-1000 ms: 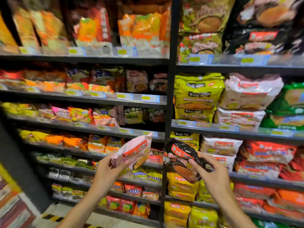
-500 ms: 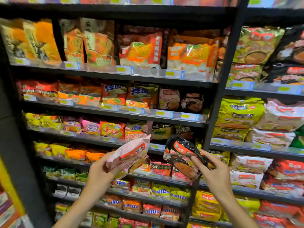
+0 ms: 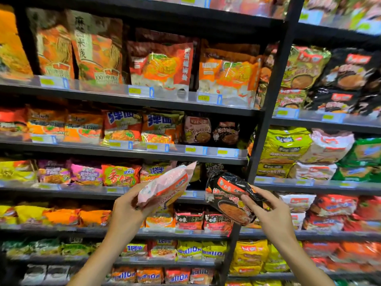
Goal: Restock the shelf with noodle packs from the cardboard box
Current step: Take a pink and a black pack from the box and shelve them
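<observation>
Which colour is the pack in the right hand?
Mostly black pack with red-orange print, head view.

Both forearms are bare to the frame's edge, the left hand [image 3: 125, 207] and right hand [image 3: 272, 215] ungloved.

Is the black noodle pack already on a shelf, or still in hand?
In hand. The right hand pinches the black noodle pack in front of the shelves, tilted, resting on no shelf board.

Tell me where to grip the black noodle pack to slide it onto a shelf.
Grip the black noodle pack by its lower right end, from the right, where the right hand pinches it now. It tilts up and left, so its free far end can lead into the shelf.
</observation>
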